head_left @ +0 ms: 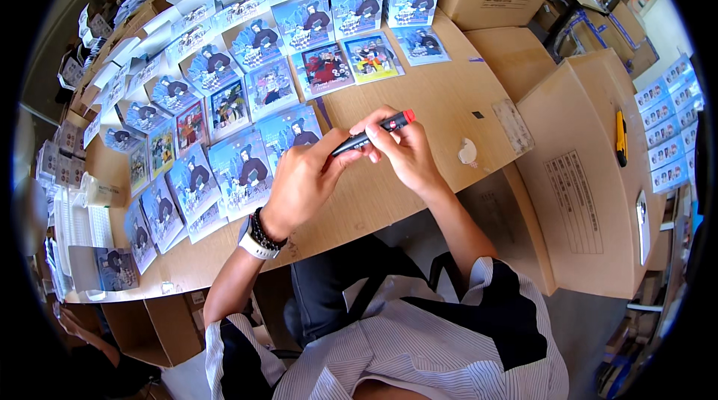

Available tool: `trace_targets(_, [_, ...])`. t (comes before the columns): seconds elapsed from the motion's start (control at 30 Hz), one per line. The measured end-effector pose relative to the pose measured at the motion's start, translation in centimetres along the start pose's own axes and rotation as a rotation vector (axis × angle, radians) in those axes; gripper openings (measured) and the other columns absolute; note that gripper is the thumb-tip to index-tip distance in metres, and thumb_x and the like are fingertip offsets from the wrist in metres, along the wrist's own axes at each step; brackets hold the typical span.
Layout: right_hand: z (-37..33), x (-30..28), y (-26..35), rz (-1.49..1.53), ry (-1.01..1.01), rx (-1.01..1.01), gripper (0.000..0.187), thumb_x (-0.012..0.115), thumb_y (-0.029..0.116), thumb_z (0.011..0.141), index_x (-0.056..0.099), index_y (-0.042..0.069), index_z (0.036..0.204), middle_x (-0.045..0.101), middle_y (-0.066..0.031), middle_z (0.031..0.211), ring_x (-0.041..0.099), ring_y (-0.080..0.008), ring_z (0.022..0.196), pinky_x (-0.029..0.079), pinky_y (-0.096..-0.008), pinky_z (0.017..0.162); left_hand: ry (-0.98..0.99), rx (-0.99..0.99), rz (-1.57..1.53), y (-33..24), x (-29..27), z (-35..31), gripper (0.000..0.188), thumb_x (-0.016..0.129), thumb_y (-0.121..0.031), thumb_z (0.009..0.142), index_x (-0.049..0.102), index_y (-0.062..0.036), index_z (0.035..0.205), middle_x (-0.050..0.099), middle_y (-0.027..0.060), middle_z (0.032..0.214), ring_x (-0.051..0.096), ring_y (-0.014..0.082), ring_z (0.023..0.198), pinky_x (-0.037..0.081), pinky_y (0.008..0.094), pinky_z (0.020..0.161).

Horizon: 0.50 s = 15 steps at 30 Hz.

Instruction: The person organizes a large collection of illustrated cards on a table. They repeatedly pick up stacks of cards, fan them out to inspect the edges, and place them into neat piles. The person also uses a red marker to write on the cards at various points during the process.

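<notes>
Above the wooden table [419,101], both my hands grip one black marker pen [393,122] with a red end, tilted up to the right. My left hand [301,179], with a watch and dark beads at its wrist, closes round the pen's lower left part. The fingers of my right hand [406,157] pinch it nearer the red end. Close to my left hand lie light-blue printed card packs [243,168] showing a dark-clothed figure. Beyond the hands are a red picture card [322,69] and a yellow one [372,56].
Stacks of blue packs [413,0] in white open-topped boxes line the table's far edge. Large cardboard boxes [591,168] stand at the right, with a yellow box cutter [621,138] and a phone [642,228] on one. Another person's hand [71,321] shows at lower left.
</notes>
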State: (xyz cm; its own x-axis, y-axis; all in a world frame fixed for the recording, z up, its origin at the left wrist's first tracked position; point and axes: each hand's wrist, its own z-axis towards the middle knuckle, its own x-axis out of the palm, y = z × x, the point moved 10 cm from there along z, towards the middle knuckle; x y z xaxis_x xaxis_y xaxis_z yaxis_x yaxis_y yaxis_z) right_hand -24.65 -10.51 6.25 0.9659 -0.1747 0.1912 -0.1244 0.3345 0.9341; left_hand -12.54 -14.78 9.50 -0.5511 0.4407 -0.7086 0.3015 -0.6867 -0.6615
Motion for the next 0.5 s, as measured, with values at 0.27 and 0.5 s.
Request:
trace_targets(0.27, [9.9, -10.7, 0.4, -0.094, -0.315, -0.114, 0.027, 0.061, 0.023, 0.101, 0.068, 0.002, 0.118, 0.072, -0.0113, 0.093, 0.062, -0.008, 0.066, 0.051, -0.0233, 0.061, -0.291, -0.076, -0.181, 2.5, -1.8, 0.0, 0.053, 0.066, -0.005, 0.093, 0.038, 0.001, 0.138, 0.05, 0.0044, 0.066, 0.048, 0.0115, 0.055, 0.038, 0.0279, 0.052])
trace_targets(0.5, [17.6, -14.0, -5.9, -0.327, -0.413, -0.129, 0.03, 0.063, 0.015, 0.099, 0.066, -0.001, 0.125, 0.073, -0.0117, 0.1, 0.069, -0.0139, 0.079, 0.055, -0.0259, 0.073, -0.289, 0.212, -0.177, 1.9, 2.1, -1.5, 0.044, 0.063, 0.006, 0.087, 0.048, 0.0024, 0.128, 0.057, 0.0064, 0.068, 0.054, 0.0145, 0.055, 0.045, 0.0282, 0.052])
